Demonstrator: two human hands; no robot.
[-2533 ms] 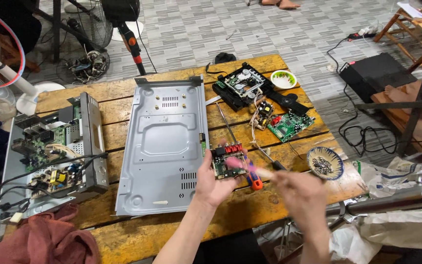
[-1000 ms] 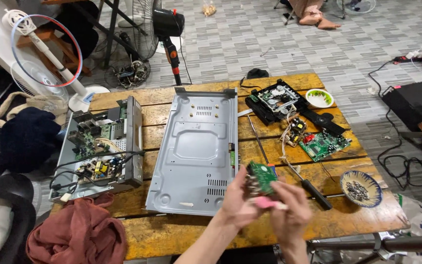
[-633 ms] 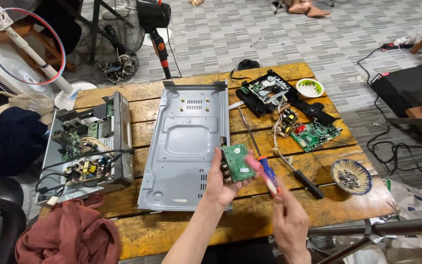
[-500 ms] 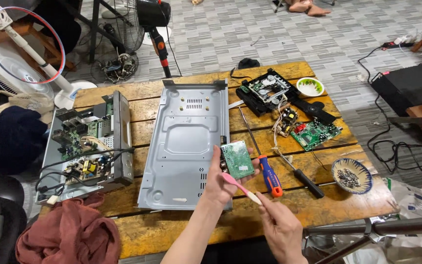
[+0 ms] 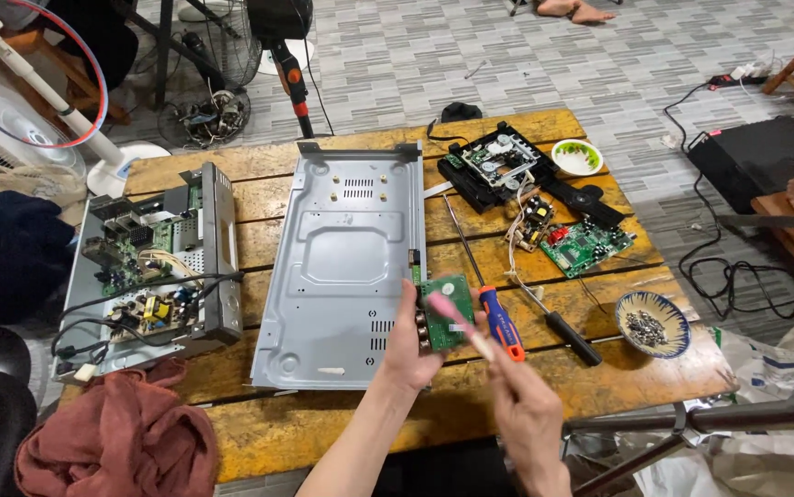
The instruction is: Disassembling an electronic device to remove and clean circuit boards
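My left hand [image 5: 408, 345] holds a small green circuit board [image 5: 446, 312] upright above the wooden table [image 5: 342, 428], just right of the grey metal chassis plate [image 5: 337, 262]. My right hand [image 5: 528, 414] grips a pink brush [image 5: 457, 321] whose tip rests against the board's face. A screwdriver with a red and blue handle [image 5: 500, 322] lies on the table right of the board, and a black-handled screwdriver [image 5: 567, 335] lies beside it.
An opened device with circuit boards [image 5: 144, 267] sits at the left, a red cloth [image 5: 121, 437] at the front left. A black disc drive [image 5: 498, 166], a green board [image 5: 586, 247], a white bowl [image 5: 576, 156] and a dish of screws [image 5: 652, 324] lie at the right.
My right hand put down the red and blue screwdriver and took the pink brush, now brought against the board. The board stays in my left hand.
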